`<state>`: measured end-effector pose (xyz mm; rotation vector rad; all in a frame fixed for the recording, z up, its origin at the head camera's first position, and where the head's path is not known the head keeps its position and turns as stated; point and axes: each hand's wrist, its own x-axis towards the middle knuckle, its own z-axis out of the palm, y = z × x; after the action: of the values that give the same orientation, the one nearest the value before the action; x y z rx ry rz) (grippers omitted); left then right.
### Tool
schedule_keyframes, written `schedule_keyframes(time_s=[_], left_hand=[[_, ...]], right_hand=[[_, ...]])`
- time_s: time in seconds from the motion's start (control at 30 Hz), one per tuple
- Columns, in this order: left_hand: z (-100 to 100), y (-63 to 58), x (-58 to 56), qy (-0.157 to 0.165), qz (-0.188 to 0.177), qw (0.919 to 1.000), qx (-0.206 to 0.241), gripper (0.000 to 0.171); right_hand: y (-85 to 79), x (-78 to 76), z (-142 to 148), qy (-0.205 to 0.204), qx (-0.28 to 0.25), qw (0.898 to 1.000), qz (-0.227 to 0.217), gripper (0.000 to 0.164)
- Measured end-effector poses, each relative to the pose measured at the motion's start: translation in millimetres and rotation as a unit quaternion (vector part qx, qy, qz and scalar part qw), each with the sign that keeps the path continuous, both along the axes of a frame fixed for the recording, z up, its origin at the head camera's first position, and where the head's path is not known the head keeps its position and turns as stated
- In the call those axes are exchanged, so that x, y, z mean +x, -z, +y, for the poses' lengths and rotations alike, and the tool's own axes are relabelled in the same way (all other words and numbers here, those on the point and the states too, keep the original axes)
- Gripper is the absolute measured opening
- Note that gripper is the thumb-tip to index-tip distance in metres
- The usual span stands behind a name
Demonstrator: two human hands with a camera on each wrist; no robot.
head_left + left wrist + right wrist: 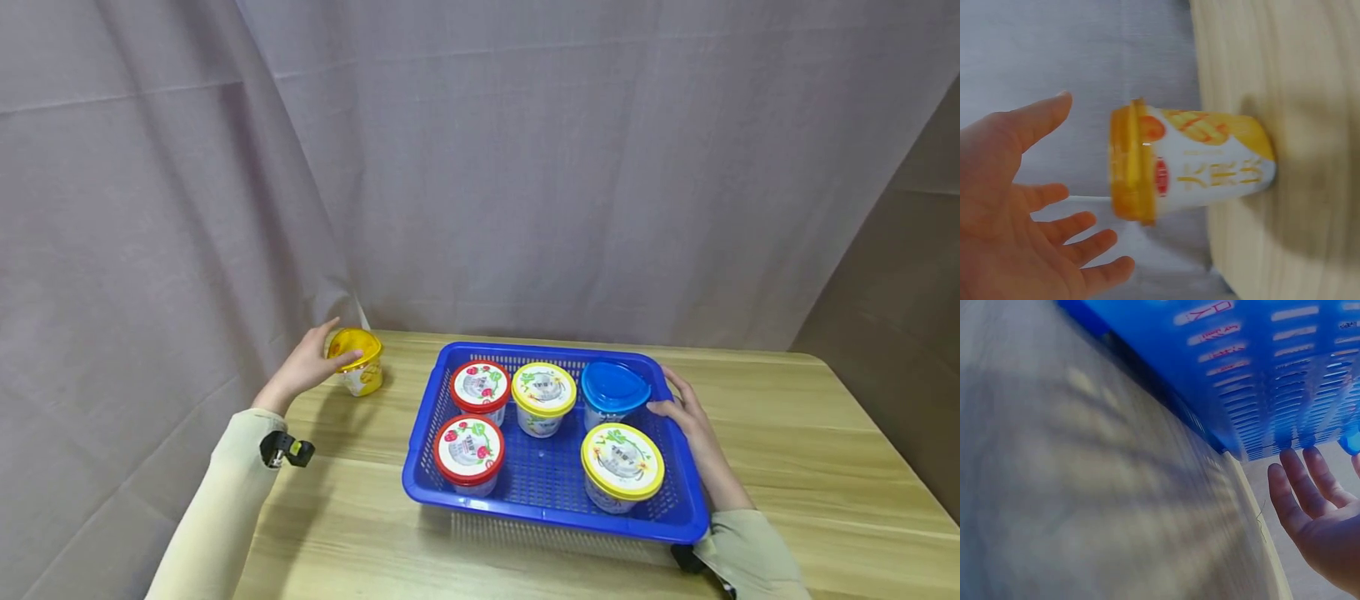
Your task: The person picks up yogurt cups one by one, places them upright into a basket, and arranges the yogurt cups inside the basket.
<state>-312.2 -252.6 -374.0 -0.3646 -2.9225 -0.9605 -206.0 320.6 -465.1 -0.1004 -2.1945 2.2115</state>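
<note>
A yellow-lidded cup [363, 375] with a white and yellow label stands on the table at the left. My left hand [311, 362] reaches round its lid, thumb and fingers spread; the left wrist view shows the palm [1016, 231] apart from the cup [1191, 159]. On the right, my right hand [693, 425] holds the side of a blue plastic basket [540, 517], its thumb over the rim. In the right wrist view, the fingertips [1286, 456] lie against the slotted wall. Inside the basket are red-lidded cups [469, 450], yellow-lidded cups [622, 461] and a blue-lidded cup [615, 387].
A wooden table [810, 450] bears the basket and the lone cup. Grey cloth [525, 167] hangs behind and along the left side. Brown material [900, 333] borders the table at the right.
</note>
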Motion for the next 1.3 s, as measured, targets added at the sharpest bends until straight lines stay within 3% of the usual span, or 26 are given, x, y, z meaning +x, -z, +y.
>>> schedule_keyframes(time_s=[0.3, 0.7, 0.87, 1.03, 1.3], left_hand=[[2.2, 31.9, -7.6, -0.013, 0.012, 0.9991, 0.039, 0.101], [-3.7, 52.8, -15.7, -0.057, -0.019, 0.9935, 0.096, 0.108], [-2.7, 65.0, -20.7, -0.047, 0.005, 0.9847, 0.167, 0.095], [-3.5, 76.6, -21.3, -0.046, -0.032, 0.9698, 0.237, 0.097], [-4.1, 82.1, -20.4, -0.068, -0.059, 0.9654, 0.245, 0.107]], right_hand=[[3.2, -2.1, 0.5, 0.001, -0.027, 0.999, 0.019, 0.067], [5.5, -3.3, 1.5, 0.002, -0.054, 0.998, 0.022, 0.064], [5.0, -2.9, 1.8, 0.000, -0.049, 0.999, 0.023, 0.064], [4.4, -2.0, 1.3, 0.000, -0.046, 0.999, 0.026, 0.064], [3.2, -2.7, 0.7, 0.002, -0.038, 0.999, 0.021, 0.066]])
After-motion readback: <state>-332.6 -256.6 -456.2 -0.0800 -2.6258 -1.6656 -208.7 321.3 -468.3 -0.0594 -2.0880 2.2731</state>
